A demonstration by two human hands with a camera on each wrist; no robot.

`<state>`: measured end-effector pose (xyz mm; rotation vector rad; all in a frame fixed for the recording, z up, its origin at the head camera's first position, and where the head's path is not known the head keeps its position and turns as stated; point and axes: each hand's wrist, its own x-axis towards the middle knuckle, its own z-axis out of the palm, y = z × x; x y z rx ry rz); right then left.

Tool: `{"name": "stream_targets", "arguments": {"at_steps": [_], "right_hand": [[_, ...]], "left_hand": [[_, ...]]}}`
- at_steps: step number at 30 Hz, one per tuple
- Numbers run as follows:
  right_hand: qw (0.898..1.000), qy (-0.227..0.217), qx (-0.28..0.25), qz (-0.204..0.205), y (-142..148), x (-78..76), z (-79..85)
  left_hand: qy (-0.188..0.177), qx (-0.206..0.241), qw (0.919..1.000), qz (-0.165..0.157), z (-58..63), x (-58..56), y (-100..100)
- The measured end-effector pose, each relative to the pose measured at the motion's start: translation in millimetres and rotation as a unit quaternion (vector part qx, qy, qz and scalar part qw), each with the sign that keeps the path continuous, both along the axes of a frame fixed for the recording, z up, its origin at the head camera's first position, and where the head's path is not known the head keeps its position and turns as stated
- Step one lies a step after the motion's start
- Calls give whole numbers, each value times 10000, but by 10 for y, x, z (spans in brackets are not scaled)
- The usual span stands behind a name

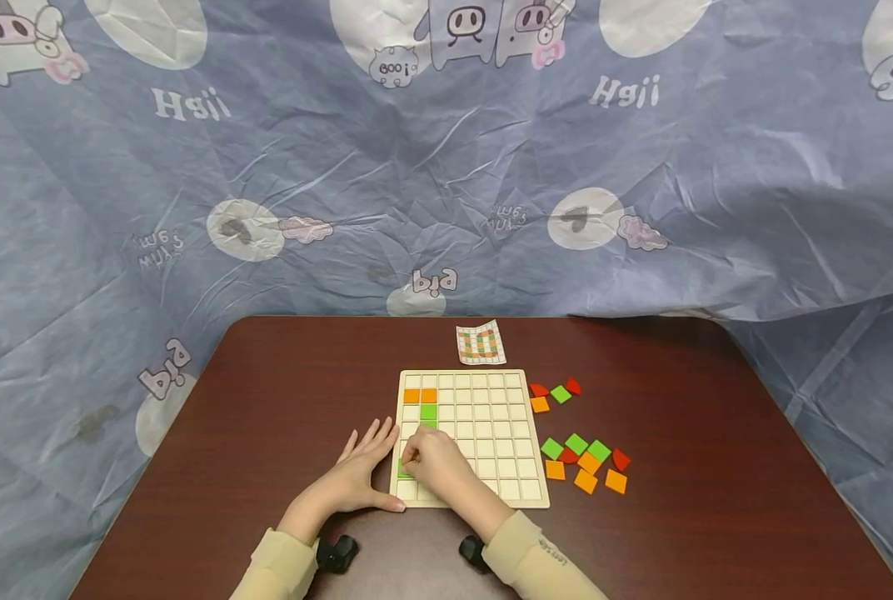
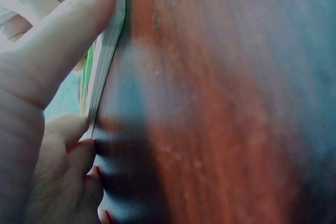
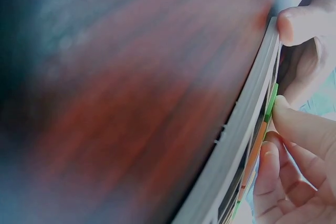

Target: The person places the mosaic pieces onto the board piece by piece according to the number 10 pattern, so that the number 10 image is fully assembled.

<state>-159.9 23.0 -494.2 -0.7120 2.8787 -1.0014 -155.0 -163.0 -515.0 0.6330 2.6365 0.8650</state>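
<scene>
A pale wooden grid board (image 1: 502, 472) lies on the table. My left hand (image 1: 356, 477) spreads along its left side, fingertips at the edge and thumb at the near-left corner. Over the board's left part, my right hand (image 1: 437, 460) has its fingers curled and pinches a green square tile (image 3: 271, 102) in the leftmost column. That green tile tilts slightly above the board's rim in the right wrist view. An orange tile (image 3: 253, 153) shows beside it there. Two orange tiles (image 1: 420, 396) sit in an upper row, with green tiles (image 1: 428, 412) below, the lower one partly covered by my right hand.
Right of the board lie loose green, orange and red tiles (image 1: 586, 481), with a smaller group (image 1: 561, 394) farther back. A patterned card (image 1: 481, 343) lies beyond the board. A printed blue cloth (image 1: 446, 167) hangs behind the brown table (image 1: 686, 417).
</scene>
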Motion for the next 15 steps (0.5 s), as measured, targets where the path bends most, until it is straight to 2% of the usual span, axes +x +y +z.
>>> {"name": "stream_targets", "arguments": {"at_steps": [6, 10, 15], "right_hand": [[10000, -35, 36, -42, 11, 26, -1], [9987, -312, -396, -82, 86, -5, 62], [9919, -715, -968, -395, 317, -87, 207]], "left_hand": [[-36, 23, 10000, -8, -21, 19, -5], [-32, 24, 10000, -2, -16, 25, -10], [-69, 51, 10000, -7, 19, 8, 0]]}}
